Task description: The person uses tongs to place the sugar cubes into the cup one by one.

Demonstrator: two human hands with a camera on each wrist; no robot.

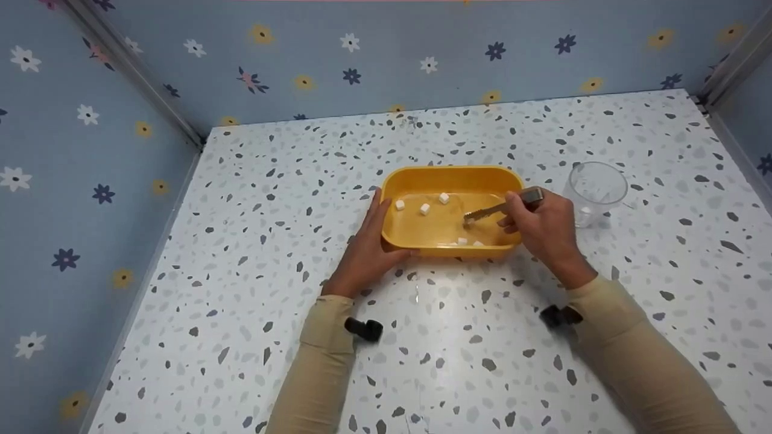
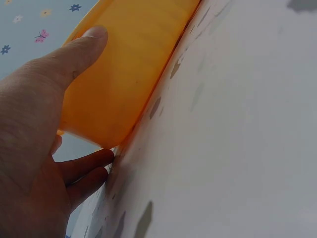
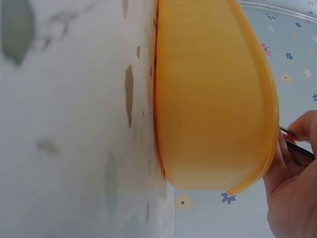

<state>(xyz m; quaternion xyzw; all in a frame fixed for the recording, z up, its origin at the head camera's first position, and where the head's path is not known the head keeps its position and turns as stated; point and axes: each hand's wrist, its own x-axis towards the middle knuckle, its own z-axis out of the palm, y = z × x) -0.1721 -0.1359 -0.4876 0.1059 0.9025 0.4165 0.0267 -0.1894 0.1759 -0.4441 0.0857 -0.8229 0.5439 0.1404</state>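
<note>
Lying in the tub (image 1: 431,229), white cubes (image 1: 424,209) show only in head view.

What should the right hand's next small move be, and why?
Probably ease the tongs to a near-side cube: they reach into the tub, short of that cube, and the left hand holds the tub. Whether they already pinch one is unclear.

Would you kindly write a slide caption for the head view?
Left hand holds a yellow tub of white cubes while the right hand grips tongs inside it; clear cup nearby.
</note>
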